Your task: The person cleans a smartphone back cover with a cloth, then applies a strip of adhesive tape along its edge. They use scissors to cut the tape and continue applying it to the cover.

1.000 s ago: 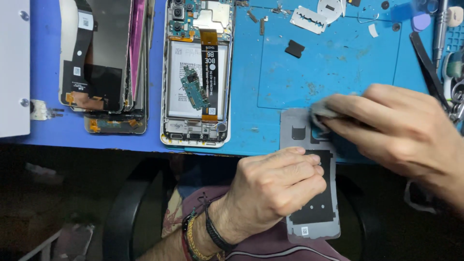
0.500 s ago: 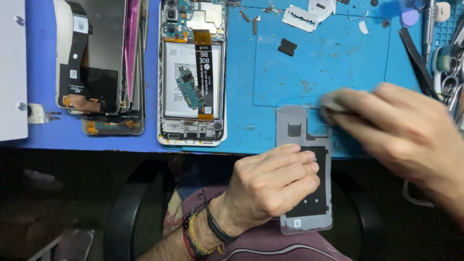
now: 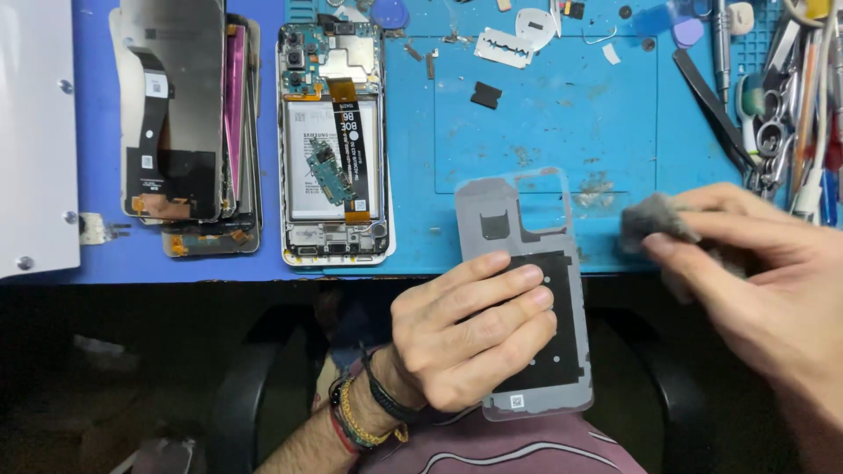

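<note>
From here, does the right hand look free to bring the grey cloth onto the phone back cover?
Probably yes: the right hand holds the grey cloth just beside the back cover, whose upper part lies bare above the left hand.

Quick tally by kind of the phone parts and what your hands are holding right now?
Phone back cover, held by the left hand: 1
Grey cloth, pinched in the right hand: 1
Opened phone body on the blue mat: 1
Stack of screen panels: 1
Razor blade: 1
Total: 5

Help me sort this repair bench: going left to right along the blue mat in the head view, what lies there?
White panel → stack of phone screens → opened phone → back cover held by the left hand → grey cloth in the right hand → tools.
</note>
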